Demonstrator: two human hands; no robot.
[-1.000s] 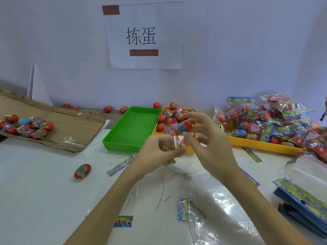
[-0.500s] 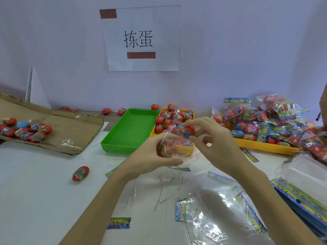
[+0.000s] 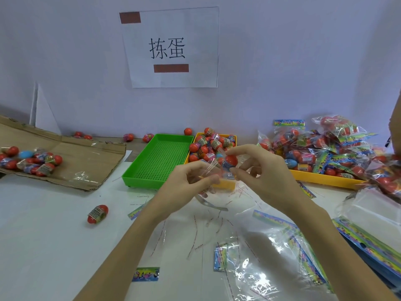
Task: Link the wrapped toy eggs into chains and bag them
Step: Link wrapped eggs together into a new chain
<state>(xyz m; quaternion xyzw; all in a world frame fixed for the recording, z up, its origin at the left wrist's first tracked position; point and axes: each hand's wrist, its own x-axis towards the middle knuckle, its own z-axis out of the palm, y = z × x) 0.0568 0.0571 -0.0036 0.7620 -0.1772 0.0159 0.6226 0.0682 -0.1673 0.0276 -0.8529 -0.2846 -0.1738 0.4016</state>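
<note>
- Now the right hand point(image 3: 263, 177) pinches a smooth red egg point(image 3: 229, 162) above the table point(image 3: 43, 235), between both hands.
- Left hand point(image 3: 184, 190) grips crinkly clear wrapping point(image 3: 209, 170), touching the egg.
- Beyond, a perforated green tray point(image 3: 158, 161).

Left hand point(image 3: 184, 187), right hand point(image 3: 258, 172), both pinching

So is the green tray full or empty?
Empty. The green tray shows only its bare perforated floor, while the small yellow tray beside it is heaped with eggs.
</note>
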